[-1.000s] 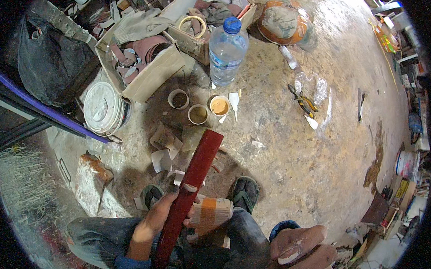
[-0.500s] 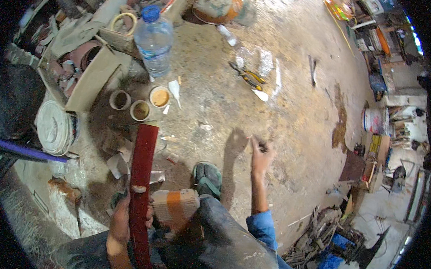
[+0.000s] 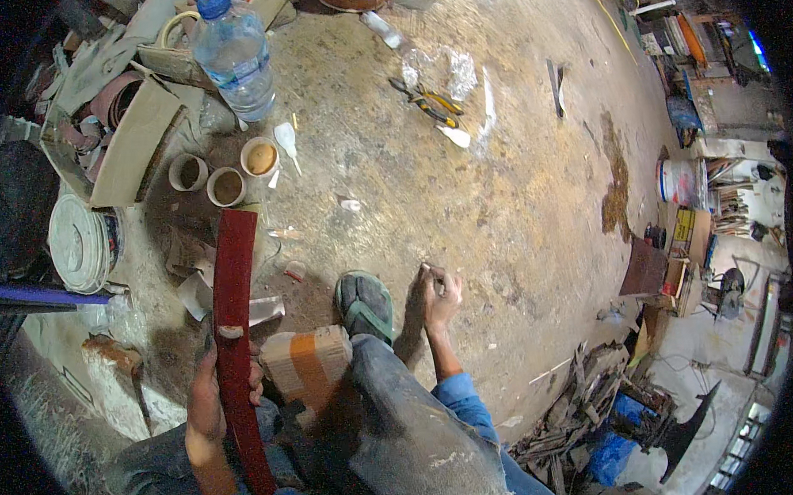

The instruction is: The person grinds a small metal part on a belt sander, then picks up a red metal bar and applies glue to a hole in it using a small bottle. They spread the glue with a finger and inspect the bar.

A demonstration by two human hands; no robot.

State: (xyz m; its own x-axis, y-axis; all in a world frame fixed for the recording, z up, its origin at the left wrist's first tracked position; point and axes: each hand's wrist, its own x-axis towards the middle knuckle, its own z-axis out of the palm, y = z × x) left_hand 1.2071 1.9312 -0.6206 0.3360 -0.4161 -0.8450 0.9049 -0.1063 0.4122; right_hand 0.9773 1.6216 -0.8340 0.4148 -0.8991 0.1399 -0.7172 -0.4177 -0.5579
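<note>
My left hand (image 3: 207,399) is wrapped around a long, slightly curved dark-red strip (image 3: 236,281), held upright between my legs. On the strip's face, near my fingers, is a small pale patch (image 3: 231,332). Out over the floor to the right, my right hand (image 3: 441,297) is closed, thumb and fingers drawn together. Whatever its fingertips may pinch is too small to make out. Just past the strip's top end stand three small cups: one with tan contents (image 3: 259,156), two with darker contents (image 3: 227,188) (image 3: 188,172). Beside them lies a white plastic spoon-like piece (image 3: 288,146).
A blue-capped water bottle (image 3: 234,64) stands beyond the cups, near a cardboard box (image 3: 136,148) of sandpaper-like scraps. Pliers (image 3: 427,103) lie farther off. A lidded white bucket (image 3: 79,244) is at left, a taped carton (image 3: 308,366) between my legs, scrap (image 3: 580,407) at lower right.
My right hand has drawn nearer and left, its fingers more curled. My left hand still grips the red strip. The whole view has shifted, so floor things appear farther left and higher.
</note>
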